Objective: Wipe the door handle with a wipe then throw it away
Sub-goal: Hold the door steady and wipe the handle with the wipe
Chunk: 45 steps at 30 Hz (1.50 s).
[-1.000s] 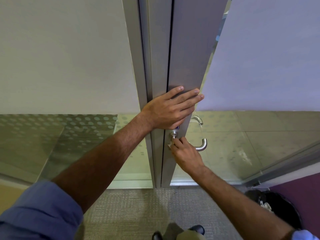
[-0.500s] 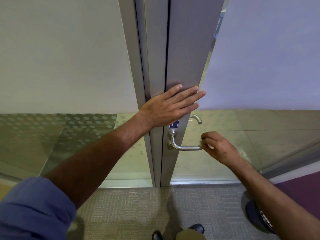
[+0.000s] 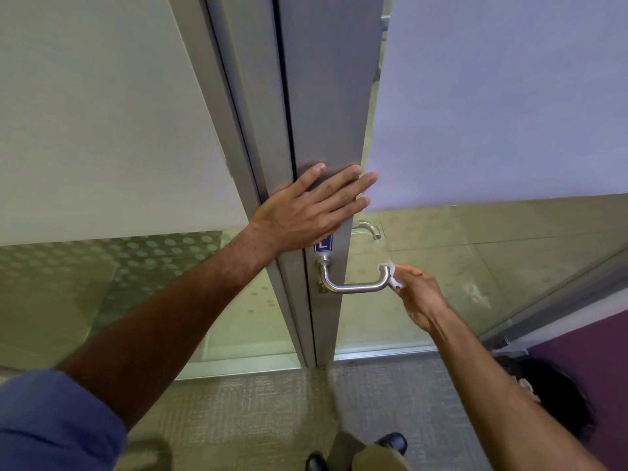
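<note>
Steel door handle (image 3: 353, 285) — crumpled white wipe (image 3: 391, 274) against its tip

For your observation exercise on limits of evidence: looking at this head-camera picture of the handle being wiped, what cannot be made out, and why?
- Wipe: mostly hidden inside the right hand, head view; its size and folding are unclear.
- Blue label above the door handle: upper part covered by the left hand.
- Black bin: cut off by the right forearm; contents too dark.
- Second handle behind the glass: partly hidden by the door edge.

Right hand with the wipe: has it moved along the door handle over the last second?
Yes. The right hand with the wipe has slid outward along the door handle, from beside the door's edge to the free bent end.
</note>
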Motion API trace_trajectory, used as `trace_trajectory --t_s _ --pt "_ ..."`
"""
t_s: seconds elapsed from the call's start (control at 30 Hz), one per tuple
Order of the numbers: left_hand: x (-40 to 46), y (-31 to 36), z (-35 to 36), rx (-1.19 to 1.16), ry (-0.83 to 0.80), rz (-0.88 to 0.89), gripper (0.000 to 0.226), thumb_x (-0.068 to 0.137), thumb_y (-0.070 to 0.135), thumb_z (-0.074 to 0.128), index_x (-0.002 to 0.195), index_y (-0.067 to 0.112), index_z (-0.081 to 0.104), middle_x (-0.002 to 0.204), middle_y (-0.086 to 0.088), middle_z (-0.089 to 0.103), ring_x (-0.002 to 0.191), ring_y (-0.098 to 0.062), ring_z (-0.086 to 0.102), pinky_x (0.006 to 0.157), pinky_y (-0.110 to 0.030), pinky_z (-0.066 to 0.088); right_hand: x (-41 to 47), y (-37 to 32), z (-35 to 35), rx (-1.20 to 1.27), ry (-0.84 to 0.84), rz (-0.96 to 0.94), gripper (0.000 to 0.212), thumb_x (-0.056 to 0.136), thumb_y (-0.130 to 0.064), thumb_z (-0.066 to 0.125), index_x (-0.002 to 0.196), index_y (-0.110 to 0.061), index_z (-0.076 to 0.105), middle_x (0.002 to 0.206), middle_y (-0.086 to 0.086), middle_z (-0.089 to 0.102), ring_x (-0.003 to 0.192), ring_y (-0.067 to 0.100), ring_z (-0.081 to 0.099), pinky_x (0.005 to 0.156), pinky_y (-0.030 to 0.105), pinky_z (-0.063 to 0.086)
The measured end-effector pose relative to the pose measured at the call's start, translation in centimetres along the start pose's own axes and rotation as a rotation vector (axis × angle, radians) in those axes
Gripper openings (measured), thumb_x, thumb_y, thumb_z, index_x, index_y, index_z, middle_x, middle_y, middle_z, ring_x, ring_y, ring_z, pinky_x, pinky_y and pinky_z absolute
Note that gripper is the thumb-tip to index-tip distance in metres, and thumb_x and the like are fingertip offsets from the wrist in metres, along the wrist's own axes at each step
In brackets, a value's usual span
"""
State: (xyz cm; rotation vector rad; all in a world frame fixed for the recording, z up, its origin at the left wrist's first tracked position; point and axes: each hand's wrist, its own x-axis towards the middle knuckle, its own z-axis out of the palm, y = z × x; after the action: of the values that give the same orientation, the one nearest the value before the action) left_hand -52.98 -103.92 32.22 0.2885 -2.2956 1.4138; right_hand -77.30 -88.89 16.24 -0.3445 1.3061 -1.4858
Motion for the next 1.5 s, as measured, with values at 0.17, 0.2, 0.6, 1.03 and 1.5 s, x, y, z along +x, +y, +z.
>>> trace_trajectory --t_s 0.17,0.2,0.6,1.03,1.5 --pt "0.0 0.1 0.1 -0.017 0.030 -0.021 0.056 0.116 0.040 0.043 0.168 0.021 0.034 0.175 -0.004 0.028 0.159 -0.025 0.031 0.127 -0.052 0.007 -2.2 3.7 1.5 0.532 0.009 0.143 0.023 0.099 -0.002 0.051 0.115 0.005 0.066 0.109 0.018 0.075 0.094 0.020 0.075 0.076 0.025 0.060" --pt "0.0 0.1 0.1 -0.017 0.035 -0.020 0.055 0.116 0.039 0.043 0.167 0.021 0.036 0.174 -0.004 0.029 0.159 -0.025 0.032 0.127 -0.051 0.007 -3.0 4.7 2.3 0.593 -0.010 0.194 0.024 0.099 -0.001 0.049 0.117 0.006 0.063 0.108 0.021 0.075 0.094 0.022 0.075 0.075 0.025 0.061" --pt "0.0 0.1 0.2 0.001 0.023 -0.001 0.053 0.116 0.038 0.044 0.166 0.021 0.039 0.173 -0.004 0.033 0.157 -0.025 0.036 0.125 -0.052 0.007 -5.7 6.2 15.5 1.000 -0.030 0.441 0.029 0.098 0.013 0.038 0.121 0.016 0.055 0.116 0.027 0.064 0.077 0.033 0.076 0.083 0.031 0.056" --pt "0.1 -0.2 0.0 0.024 -0.007 0.022 0.054 0.116 0.036 0.039 0.167 0.019 0.035 0.174 -0.006 0.028 0.159 -0.026 0.031 0.127 -0.053 0.001 -7.9 2.6 12.9 0.178 0.030 -0.049 0.022 0.081 0.003 0.068 0.100 -0.004 0.076 0.100 0.014 0.078 0.090 0.021 0.074 0.083 0.032 0.059" --pt "0.2 -0.1 -0.5 0.001 0.006 0.030 0.052 0.115 0.034 0.040 0.165 0.020 0.040 0.174 -0.004 0.030 0.158 -0.025 0.033 0.124 -0.051 0.019 -3.6 0.4 13.2 -1.408 0.025 -0.346 0.022 0.082 0.003 0.049 0.067 -0.009 0.061 0.071 0.014 0.053 0.065 0.035 0.050 0.058 0.034 0.037"
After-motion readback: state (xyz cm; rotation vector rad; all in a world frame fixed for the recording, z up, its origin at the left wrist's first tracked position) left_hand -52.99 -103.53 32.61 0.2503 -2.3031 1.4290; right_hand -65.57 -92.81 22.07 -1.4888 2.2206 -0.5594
